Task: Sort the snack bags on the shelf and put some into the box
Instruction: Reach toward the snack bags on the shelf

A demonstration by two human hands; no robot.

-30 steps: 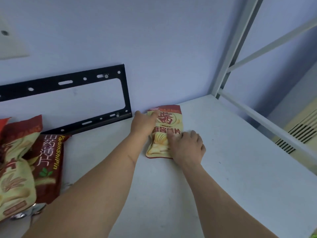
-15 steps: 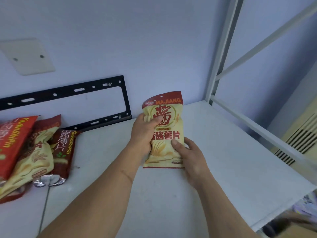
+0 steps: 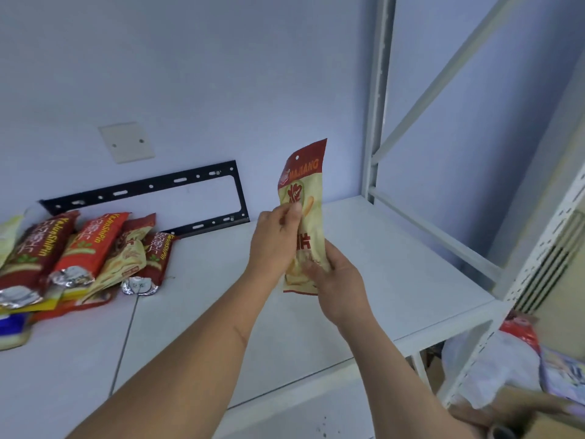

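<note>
The white shelf carried a heap of snack bags at its left end; above its middle, the left hand and right hand both gripped one upright yellow-and-red snack bag, lifted clear.

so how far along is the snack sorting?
Early. In hand: both hands, left hand and right hand, hold the MAJIANG bag upright above the shelf. Left: the pile of bags by the wall. Nothing visibly boxed; the box is blurred.
</note>
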